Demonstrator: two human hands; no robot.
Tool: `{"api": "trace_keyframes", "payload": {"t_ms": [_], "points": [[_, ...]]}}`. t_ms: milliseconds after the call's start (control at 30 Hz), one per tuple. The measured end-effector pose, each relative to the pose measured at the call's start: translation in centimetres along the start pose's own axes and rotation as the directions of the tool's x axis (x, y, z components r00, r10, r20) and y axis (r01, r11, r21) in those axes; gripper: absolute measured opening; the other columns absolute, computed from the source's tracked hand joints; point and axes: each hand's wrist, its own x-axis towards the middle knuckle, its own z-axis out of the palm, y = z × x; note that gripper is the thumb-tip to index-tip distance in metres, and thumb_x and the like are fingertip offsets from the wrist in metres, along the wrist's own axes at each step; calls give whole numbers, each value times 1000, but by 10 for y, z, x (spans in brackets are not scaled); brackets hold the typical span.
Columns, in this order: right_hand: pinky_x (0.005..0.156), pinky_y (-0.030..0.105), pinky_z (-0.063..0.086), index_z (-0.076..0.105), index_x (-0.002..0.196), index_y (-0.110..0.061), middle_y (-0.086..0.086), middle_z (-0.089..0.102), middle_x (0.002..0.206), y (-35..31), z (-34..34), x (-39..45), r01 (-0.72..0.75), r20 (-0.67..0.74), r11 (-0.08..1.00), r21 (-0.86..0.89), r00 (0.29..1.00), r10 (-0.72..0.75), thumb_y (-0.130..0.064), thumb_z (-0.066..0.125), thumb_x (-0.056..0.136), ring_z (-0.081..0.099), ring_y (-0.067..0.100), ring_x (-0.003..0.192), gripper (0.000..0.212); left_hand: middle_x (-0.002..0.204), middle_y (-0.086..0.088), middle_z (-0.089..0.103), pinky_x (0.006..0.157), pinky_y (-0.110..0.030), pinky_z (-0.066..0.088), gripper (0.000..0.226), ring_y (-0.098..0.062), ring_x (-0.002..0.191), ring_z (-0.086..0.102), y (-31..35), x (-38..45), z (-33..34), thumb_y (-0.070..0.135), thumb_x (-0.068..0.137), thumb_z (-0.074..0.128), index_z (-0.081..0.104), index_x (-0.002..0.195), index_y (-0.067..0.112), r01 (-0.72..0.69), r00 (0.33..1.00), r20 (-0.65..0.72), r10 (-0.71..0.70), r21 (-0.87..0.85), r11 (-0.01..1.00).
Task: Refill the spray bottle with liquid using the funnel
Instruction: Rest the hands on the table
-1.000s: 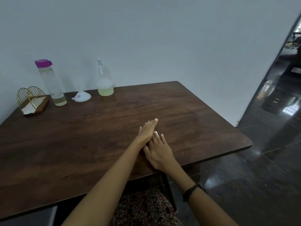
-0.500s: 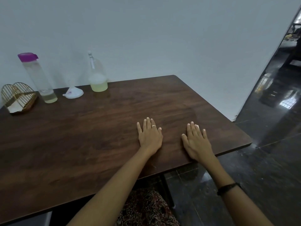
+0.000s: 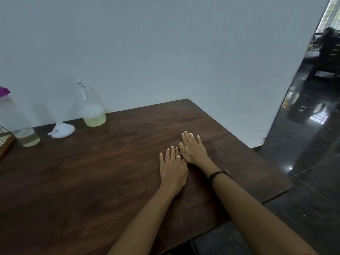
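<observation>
Left hand (image 3: 173, 167), right hand (image 3: 193, 149) flat on table (image 3: 92, 181), fingers straight, touching; grip released.

A dark wooden table (image 3: 92, 181) is set against a plain grey wall (image 3: 165, 52). A gold wire holder (image 3: 4, 140) is cut off at the table's left edge. Glossy black flooring (image 3: 303, 153) is seen at right.

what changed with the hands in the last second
The hands were overlapped, spread apart flat on the table, and have now come back together: left hand and right hand side by side, touching. Nothing was picked up. Spray bottle, funnel and bottle untouched.
</observation>
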Motion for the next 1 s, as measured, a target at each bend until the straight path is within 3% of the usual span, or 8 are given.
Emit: {"api": "trace_keyframes", "payload": {"t_ms": [233,367,600,833,1000], "points": [[118,43,-5,9,149,-2,12,4,159,17,-4,57,-189,-59,976,111,979,196,-35,17,100,1,24,147,60,159,-1,6,118,-41,3,80,-15,146,3,-2,10,6,45,79,-15,8,149,16,3,999,-52,-2,16,1000],[117,44,-8,6,149,1,14,3,159,33,-9,65,-339,-86,931,133,932,352,-39,17,99,0,26,147,64,159,1,3,118,-41,1,54,-14,146,0,-3,11,5,37,100,15,5,149,17,8,1000,-28,-8,3,1000],[117,44,-8,6,147,6,18,6,158,71,-13,39,-546,-141,819,180,809,570,-43,20,98,1,26,147,71,159,0,5,119,-42,2,54,-15,146,1,-3,10,3,36,100,19,9,149,16,15,1000,-16,-16,-33,999],[116,44,-9,3,147,6,20,3,158,86,-13,-25,-620,-135,764,179,753,644,-45,20,98,-1,27,147,73,158,-3,7,118,-42,-1,55,-17,147,2,-2,6,-6,36,100,23,13,149,12,12,999,40,-8,-103,995],[116,43,-10,3,147,6,19,2,158,70,-9,-74,-627,-129,763,158,753,646,-46,21,98,-2,27,147,74,158,0,13,118,-40,-1,55,-15,146,5,-4,7,-13,34,97,34,21,147,14,-30,995,84,45,-177,984]]}}
